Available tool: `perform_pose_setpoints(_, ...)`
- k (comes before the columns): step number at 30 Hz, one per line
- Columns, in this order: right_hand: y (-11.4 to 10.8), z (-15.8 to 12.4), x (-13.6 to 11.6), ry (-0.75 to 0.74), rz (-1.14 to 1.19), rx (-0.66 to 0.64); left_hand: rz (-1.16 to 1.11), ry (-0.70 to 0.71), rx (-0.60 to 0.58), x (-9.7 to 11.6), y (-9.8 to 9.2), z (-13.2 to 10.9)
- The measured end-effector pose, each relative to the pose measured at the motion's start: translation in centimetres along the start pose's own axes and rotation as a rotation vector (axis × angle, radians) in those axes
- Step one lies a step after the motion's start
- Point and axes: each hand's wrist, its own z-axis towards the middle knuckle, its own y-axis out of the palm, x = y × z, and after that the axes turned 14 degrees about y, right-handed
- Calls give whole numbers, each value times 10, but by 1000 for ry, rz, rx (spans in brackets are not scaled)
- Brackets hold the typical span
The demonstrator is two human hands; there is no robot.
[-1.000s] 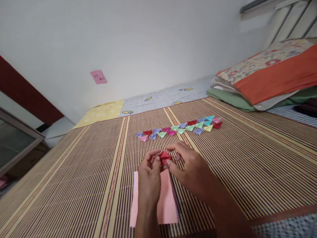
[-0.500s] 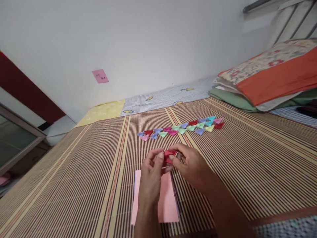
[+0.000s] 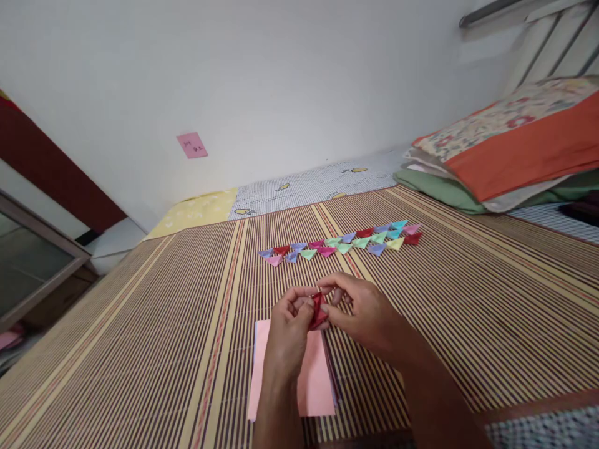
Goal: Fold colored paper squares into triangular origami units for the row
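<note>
A small folded piece of red paper (image 3: 318, 312) is held between my two hands, above the far edge of a stack of pink paper (image 3: 317, 380). My left hand (image 3: 289, 327) pinches its left side between thumb and fingers. From the right, my right hand (image 3: 362, 308) grips its other side with thumb and fingertips. Beyond the hands, several small folded paper pieces (image 3: 344, 248) in red, pink, green, blue and yellow lie in two slanting rows. My left forearm hides part of the pink stack.
A striped bamboo mat (image 3: 178, 349) covers the bed. At the back right lie folded bedding and an orange floral pillow (image 3: 524, 137). Checked cloth (image 3: 304, 186) runs along the white wall, where a pink note (image 3: 191, 145) is stuck. A glass-panelled frame (image 3: 37, 262) stands at the left.
The red paper has turned from lying sideways to a more upright, pointed position between my fingers. Both hands have shifted slightly, and the rows of folded pieces stay where they were.
</note>
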Motion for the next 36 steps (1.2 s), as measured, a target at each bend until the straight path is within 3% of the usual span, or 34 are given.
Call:
perform_pose_setpoints(11, 1, -2, -6, 58, -27, -18, 108, 98, -73, 7, 3, -3)
perform_pose_setpoints(15, 4, -1, -9, 91, -133, 27, 272, 166, -62, 5, 8, -6)
perform_pose_setpoints(20, 9, 0, -7, 15, -221, 86, 488, 210, -67, 4, 9, -9)
perform_pose_setpoints(31, 8, -1, -3, -27, -329, 63, 566, 222, -81, 4, 10, -10)
perform_pose_setpoints(36, 4, 3, -1, 10, -211, 51, 457, 202, -88, 4, 4, -6)
